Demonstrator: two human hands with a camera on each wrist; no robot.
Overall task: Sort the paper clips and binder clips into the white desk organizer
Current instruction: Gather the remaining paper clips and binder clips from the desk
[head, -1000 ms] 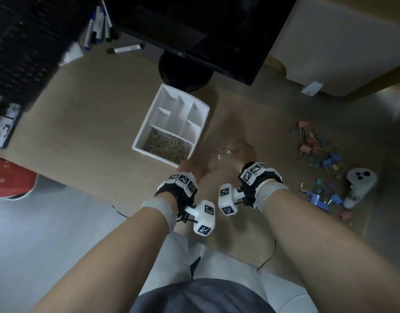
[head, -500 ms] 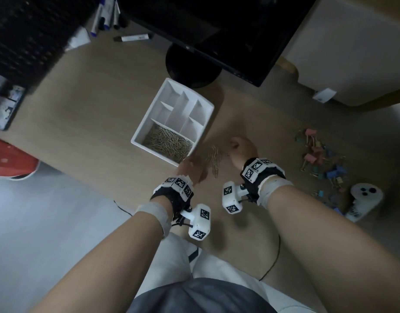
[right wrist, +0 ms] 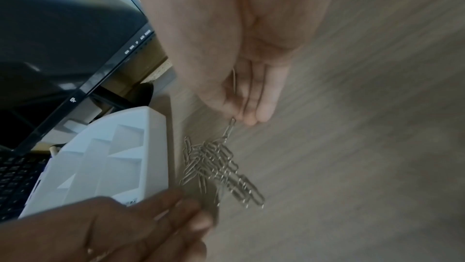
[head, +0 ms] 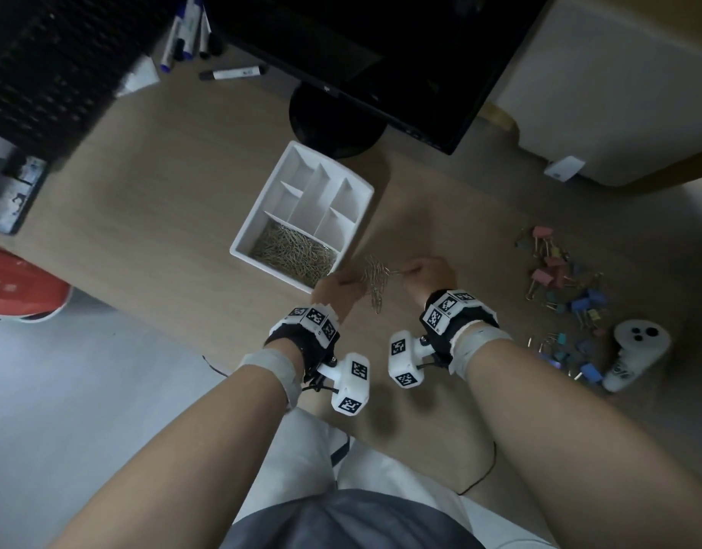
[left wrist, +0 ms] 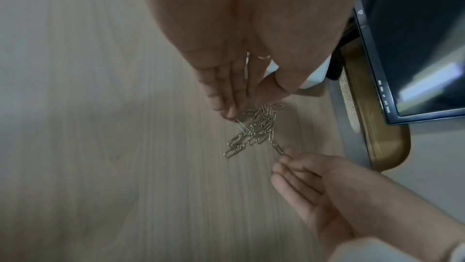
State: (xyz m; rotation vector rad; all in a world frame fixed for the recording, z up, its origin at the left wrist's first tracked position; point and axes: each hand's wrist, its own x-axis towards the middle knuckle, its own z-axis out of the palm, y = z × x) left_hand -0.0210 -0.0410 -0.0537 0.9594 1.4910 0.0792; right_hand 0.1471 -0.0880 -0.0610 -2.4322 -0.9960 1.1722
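While both hands hang above the pale wood-grain desk [head: 151,215], a tangled bunch of silver wire paper clips [head: 375,285] dangles between them, just off the near right corner of the white plastic desk organizer with divided compartments [head: 361,192]. The left hand [head: 333,289] pinches one side of the bunch with thumb and fingertips [left wrist: 227,107]; the right hand [head: 430,273] nips a single clip at the other side between thumb and forefinger, its remaining fingers [right wrist: 261,107] lying fairly straight. The bunch droops from those two holds, so its long axis runs roughly downward toward the desk, with the lowest clips hanging free.

From the organizer, the bunch lies beside the near right corner, next to the wide front compartment that already holds a bed of loose silver paper clips [head: 292,253]. The left hand is the nearer one to that compartment, almost at its rim; the right hand sits on the bunch's far side from the organizer. Judging by this, the coming move is a short carry leftward over the rim, led by the left hand.

Well off to the organizer's right, beyond the right hand, the scattered pastel binder clips [head: 559,283] lie on the desk, not yet sorted, beside a white handheld controller [head: 634,354].
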